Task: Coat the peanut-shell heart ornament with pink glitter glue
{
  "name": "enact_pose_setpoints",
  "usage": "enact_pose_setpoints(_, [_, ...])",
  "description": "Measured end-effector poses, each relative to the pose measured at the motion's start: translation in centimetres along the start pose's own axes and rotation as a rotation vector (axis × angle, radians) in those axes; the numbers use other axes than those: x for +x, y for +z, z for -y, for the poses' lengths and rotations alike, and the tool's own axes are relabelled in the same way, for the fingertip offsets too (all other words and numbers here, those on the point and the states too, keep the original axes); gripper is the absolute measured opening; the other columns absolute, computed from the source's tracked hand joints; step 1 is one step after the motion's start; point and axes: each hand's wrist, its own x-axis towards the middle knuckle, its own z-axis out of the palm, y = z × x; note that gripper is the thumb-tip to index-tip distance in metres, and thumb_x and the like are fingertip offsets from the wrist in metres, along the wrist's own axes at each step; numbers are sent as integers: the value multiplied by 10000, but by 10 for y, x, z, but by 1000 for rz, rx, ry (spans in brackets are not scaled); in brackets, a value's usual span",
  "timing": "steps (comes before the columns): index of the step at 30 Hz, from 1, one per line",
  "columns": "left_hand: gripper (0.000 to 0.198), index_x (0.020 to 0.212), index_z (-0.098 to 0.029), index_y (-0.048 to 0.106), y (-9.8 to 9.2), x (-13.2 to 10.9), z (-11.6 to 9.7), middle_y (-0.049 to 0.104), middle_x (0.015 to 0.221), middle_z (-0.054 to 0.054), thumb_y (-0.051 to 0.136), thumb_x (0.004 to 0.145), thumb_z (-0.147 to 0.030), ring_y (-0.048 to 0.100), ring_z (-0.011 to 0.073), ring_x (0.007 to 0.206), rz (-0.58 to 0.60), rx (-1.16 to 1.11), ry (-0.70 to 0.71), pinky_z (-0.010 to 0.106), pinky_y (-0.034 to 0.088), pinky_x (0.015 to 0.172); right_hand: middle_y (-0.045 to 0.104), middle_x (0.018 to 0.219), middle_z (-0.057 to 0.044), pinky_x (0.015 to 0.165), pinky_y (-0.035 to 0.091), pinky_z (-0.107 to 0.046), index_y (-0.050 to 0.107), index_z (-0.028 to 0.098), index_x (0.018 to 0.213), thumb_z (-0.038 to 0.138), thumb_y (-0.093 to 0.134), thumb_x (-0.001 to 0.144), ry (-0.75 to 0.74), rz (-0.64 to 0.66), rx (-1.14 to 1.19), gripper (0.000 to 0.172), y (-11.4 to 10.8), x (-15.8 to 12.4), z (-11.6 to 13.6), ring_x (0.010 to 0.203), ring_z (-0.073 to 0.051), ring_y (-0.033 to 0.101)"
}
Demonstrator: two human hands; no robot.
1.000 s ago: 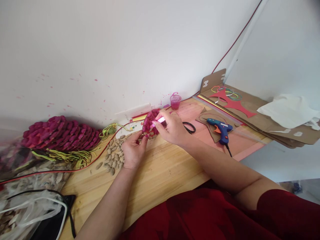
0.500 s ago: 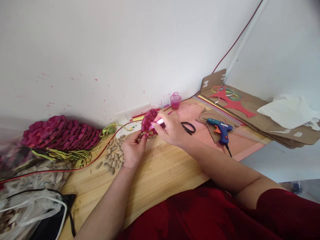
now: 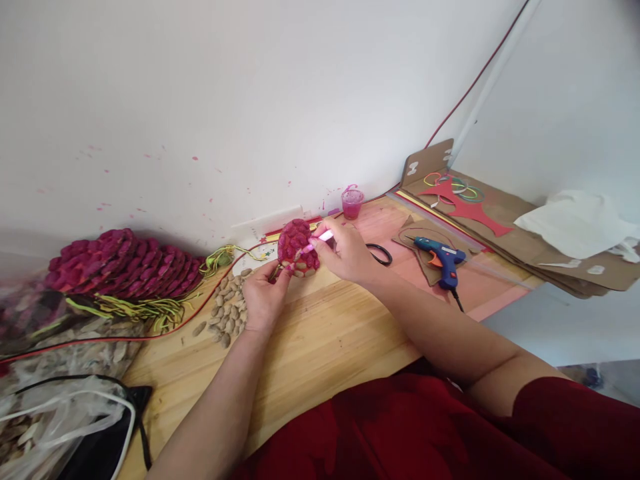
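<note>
My left hand (image 3: pixel 266 293) pinches the lower left edge of a round disc covered in peanuts (image 3: pixel 294 241), most of them painted magenta. A few peanuts along its lower edge still show bare tan shell. Between the fingers of my right hand (image 3: pixel 345 252) is a white-handled paintbrush (image 3: pixel 324 237), its pink tip against the disc's face. Loose unpainted peanuts (image 3: pixel 227 313) lie in a heap beside my left hand. Behind my right hand stands a small clear cup of pink paint (image 3: pixel 352 203), close to the wall.
Several magenta peanut discs (image 3: pixel 120 263) are stacked at left, with yellow-green yarn (image 3: pixel 135 310) before them. A red cord (image 3: pixel 200 303) crosses the table. Black-handled scissors (image 3: pixel 380 254), a blue glue gun (image 3: pixel 440 257) and cardboard sheets (image 3: pixel 505 200) lie at right. Plastic bags (image 3: pixel 65 413) occupy the near left.
The disc has turned to show more of its face, including unpainted peanuts at its lower edge. My right hand and brush have shifted slightly right.
</note>
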Motion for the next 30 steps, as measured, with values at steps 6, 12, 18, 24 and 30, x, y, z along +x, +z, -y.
enact_pose_setpoints(6, [379, 1033, -152, 823, 1, 2, 2, 819, 932, 52, 729, 784, -422, 711, 216, 814, 23, -47, -42, 315, 551, 802, 726, 740, 11, 586, 425, -278, 582, 232, 910, 354, 594, 953, -6, 13, 63, 130, 0, 2, -4, 570, -134, 577])
enact_pose_setpoints(12, [373, 1015, -147, 823, 0, 3, 5, 819, 924, 57, 727, 785, -424, 716, 223, 822, 20, -38, -41, 321, 546, 813, 726, 797, -15, 636, 444, -272, 585, 210, 887, 307, 593, 933, -12, -34, 18, 108, -3, 5, -9, 637, -135, 612])
enact_pose_setpoints(18, [429, 1069, -136, 814, -1, 4, 11, 822, 975, 76, 718, 792, -450, 718, 233, 832, 20, -2, -58, 322, 536, 804, 730, 819, -2, 627, 465, -263, 596, 221, 944, 408, 590, 937, 90, -62, 54, 187, -7, 6, -12, 642, -138, 623])
enact_pose_setpoints(24, [403, 1027, -163, 826, -1, 6, 14, 822, 921, 63, 690, 782, -453, 702, 231, 779, -11, 79, -37, 323, 517, 756, 741, 888, -28, 742, 500, -310, 591, 226, 935, 426, 594, 910, 248, -388, -153, 201, -56, 36, -27, 786, -192, 668])
enact_pose_setpoints(30, [402, 980, -181, 835, 1, 5, 12, 819, 873, 65, 689, 757, -482, 685, 232, 724, -42, 100, -33, 328, 501, 711, 758, 1034, -81, 833, 479, -326, 659, 198, 1047, 383, 519, 972, 437, -234, -674, 243, -101, 86, -56, 940, -230, 667])
